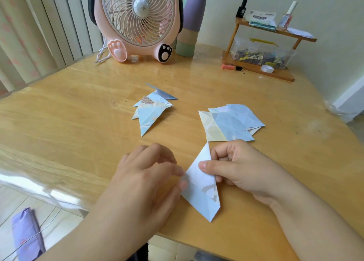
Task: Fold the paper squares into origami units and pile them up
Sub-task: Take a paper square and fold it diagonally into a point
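At the near edge of the wooden desk (78,107), we held a partly folded paper unit (201,184), a pale blue kite shape with one point toward us and one away. Our right hand (242,168) pinched its right edge, thumb on top and the other fingers curled behind and beneath it. Our left hand (145,174) met the unit's left edge with curled fingertips; motion blur there kept us from telling whether they gripped the paper or only touched it.

Just beyond the right hand lay a loose stack of unfolded paper squares (230,123), blue and cream sheets overlapping. To its left, well apart, sat the pile of finished units (151,111), pointed blue shapes lying across one another.

At the far side of the desk stood a pink fan (137,20) with paw-shaped feet, a tall vase (190,24) banded purple, tan and green just beside it, and a small wooden shelf (262,50) near the wall carrying bottles, a clear box and a tape roll.
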`<action>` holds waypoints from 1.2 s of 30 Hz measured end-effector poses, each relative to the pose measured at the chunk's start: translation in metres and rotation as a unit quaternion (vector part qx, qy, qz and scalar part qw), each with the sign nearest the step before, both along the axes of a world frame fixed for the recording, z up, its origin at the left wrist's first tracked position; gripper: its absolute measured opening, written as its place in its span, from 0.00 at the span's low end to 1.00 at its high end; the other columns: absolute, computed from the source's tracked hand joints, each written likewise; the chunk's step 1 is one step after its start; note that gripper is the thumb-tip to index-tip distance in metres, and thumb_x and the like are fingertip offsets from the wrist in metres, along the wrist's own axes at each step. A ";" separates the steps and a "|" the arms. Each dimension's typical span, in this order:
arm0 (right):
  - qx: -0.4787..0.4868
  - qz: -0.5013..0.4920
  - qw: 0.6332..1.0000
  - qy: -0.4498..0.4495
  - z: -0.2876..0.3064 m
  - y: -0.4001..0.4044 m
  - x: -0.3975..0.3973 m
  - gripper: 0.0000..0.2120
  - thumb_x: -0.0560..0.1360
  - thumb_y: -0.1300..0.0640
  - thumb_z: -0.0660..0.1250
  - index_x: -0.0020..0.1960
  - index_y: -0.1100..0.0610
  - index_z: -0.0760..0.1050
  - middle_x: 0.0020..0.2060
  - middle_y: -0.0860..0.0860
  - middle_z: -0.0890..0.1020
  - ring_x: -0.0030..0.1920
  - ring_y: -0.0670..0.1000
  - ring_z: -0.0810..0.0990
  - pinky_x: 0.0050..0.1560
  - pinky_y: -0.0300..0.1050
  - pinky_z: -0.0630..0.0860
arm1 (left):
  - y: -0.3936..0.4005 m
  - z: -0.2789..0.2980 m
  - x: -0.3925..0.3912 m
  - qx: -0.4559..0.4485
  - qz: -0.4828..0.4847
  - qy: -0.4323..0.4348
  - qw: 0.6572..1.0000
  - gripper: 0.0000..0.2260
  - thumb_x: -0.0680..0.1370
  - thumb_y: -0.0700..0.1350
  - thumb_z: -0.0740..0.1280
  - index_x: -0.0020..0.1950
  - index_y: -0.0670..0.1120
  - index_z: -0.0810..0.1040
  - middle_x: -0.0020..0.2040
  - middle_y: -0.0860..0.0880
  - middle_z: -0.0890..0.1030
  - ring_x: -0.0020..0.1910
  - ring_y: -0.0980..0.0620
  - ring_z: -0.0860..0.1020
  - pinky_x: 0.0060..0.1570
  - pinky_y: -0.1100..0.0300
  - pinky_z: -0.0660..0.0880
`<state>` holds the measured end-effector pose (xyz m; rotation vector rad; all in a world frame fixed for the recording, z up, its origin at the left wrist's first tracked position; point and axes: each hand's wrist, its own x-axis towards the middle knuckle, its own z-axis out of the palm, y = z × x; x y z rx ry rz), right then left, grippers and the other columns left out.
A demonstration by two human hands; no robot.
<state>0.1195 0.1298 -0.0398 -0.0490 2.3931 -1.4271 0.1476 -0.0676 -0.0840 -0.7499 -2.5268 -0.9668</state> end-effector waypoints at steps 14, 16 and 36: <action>0.305 0.027 0.952 0.007 0.014 -0.019 -0.006 0.18 0.71 0.52 0.69 0.27 0.54 0.66 0.16 0.45 0.62 0.20 0.45 0.60 0.25 0.38 0.57 | 0.000 -0.026 0.014 -0.159 -0.032 0.117 0.980 0.24 0.81 0.57 0.51 0.58 0.45 0.81 0.54 0.50 0.79 0.52 0.47 0.76 0.51 0.50 0.67; 0.316 0.027 0.948 0.009 0.014 -0.020 -0.006 0.18 0.71 0.52 0.69 0.27 0.54 0.65 0.16 0.45 0.62 0.20 0.45 0.59 0.24 0.38 0.57 | 0.000 -0.026 0.015 -0.165 -0.030 0.117 0.979 0.23 0.80 0.56 0.51 0.58 0.45 0.81 0.55 0.51 0.79 0.52 0.47 0.76 0.50 0.49 0.67; 0.333 -0.053 0.931 0.139 -0.010 -0.005 0.016 0.20 0.67 0.37 0.69 0.42 0.49 0.64 0.30 0.45 0.68 0.31 0.44 0.66 0.32 0.41 0.62 | 0.001 -0.024 0.017 -0.192 -0.007 0.118 0.974 0.20 0.78 0.54 0.55 0.58 0.46 0.81 0.52 0.51 0.78 0.52 0.47 0.77 0.51 0.48 0.68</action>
